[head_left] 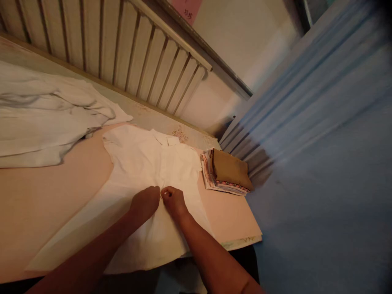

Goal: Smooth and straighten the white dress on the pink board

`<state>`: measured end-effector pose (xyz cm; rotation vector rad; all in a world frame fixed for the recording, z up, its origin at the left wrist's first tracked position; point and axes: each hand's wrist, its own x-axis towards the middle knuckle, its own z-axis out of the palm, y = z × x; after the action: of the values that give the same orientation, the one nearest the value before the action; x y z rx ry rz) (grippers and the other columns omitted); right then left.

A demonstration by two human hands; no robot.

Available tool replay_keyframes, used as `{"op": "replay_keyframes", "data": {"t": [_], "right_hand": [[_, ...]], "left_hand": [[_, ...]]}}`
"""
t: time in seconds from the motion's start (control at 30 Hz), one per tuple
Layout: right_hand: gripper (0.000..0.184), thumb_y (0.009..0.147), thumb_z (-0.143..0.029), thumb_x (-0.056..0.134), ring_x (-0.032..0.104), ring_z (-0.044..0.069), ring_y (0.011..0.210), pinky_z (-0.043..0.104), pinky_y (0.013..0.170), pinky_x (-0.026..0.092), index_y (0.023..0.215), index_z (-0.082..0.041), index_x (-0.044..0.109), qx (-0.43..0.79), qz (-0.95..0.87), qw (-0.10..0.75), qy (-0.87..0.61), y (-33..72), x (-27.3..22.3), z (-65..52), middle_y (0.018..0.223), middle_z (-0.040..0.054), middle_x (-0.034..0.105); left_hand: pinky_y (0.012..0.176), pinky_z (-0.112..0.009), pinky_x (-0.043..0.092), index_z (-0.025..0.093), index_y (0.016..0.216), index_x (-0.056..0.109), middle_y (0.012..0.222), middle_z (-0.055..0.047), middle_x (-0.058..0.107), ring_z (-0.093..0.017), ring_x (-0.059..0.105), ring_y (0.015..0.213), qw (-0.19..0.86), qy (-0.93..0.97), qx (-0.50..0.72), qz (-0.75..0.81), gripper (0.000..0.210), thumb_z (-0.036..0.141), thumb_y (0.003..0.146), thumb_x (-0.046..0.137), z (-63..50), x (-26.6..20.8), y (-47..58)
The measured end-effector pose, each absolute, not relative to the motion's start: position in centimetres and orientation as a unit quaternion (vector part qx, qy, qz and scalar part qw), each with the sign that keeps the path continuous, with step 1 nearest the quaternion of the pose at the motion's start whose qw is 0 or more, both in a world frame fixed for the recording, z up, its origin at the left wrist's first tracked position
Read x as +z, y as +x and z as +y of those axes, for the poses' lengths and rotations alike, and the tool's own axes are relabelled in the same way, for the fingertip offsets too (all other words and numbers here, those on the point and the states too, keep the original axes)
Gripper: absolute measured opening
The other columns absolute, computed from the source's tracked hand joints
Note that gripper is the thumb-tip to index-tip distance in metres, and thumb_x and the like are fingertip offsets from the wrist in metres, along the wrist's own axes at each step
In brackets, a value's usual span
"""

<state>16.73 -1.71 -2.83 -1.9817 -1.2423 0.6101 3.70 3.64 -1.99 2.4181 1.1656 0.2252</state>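
Observation:
A white collared shirt (131,163) lies spread front side up on the table, its collar toward the wall and its hem at the near edge. Both hands meet at the middle of its front. My left hand (146,202) is closed, its fingers bent down against the shirt front. Right beside it, my right hand (174,201) pinches the cloth at the front opening, thumb and finger together. Any button between the fingers is too small or hidden to make out.
Crumpled white cloth (45,118) covers the table's far left. A stack of folded cloths (231,167), brown on top, sits right of the shirt. A slatted rail (122,53) runs along the back. A blue curtain (321,163) hangs on the right, beside the table (76,171).

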Motion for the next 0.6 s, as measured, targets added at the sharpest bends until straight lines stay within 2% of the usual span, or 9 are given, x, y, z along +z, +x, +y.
{"op": "replay_keyframes", "data": {"t": [0.17,0.33,0.6], "right_hand": [[0.027,0.071,-0.015,0.048,0.055,0.012,0.061,0.02,0.057,0.04,0.08,-0.025,0.072,0.195,-0.511,0.314,-0.776,16.78,-3.18,-1.9,0.066,-0.0047,0.065],[0.03,0.072,-0.014,0.046,0.058,0.012,0.064,0.02,0.06,0.041,0.081,-0.026,0.072,0.178,-0.522,0.317,-0.771,16.73,-3.09,-2.0,0.07,-0.0048,0.067],[0.021,0.076,-0.02,0.049,0.053,0.011,0.055,0.02,0.053,0.037,0.078,-0.025,0.07,0.189,-0.535,0.315,-0.761,16.8,-3.33,-2.3,0.06,-0.0056,0.061]], "left_hand": [[0.068,-0.027,0.044,0.013,0.081,0.06,0.081,-0.011,0.069,-0.02,0.066,0.08,0.305,0.85,0.069,0.425,0.032,0.033,0.091,0.036,3.93,-1.39,4.33],[0.053,-0.024,0.042,0.012,0.087,0.059,0.059,-0.006,0.064,-0.016,0.063,0.051,0.408,0.798,0.051,0.44,0.037,0.039,0.092,0.035,4.12,-1.38,4.61],[0.057,-0.023,0.042,0.011,0.083,0.06,0.059,-0.005,0.063,-0.015,0.064,0.055,0.38,0.812,0.045,0.44,0.023,0.023,0.089,0.041,4.07,-1.06,4.34]]}}
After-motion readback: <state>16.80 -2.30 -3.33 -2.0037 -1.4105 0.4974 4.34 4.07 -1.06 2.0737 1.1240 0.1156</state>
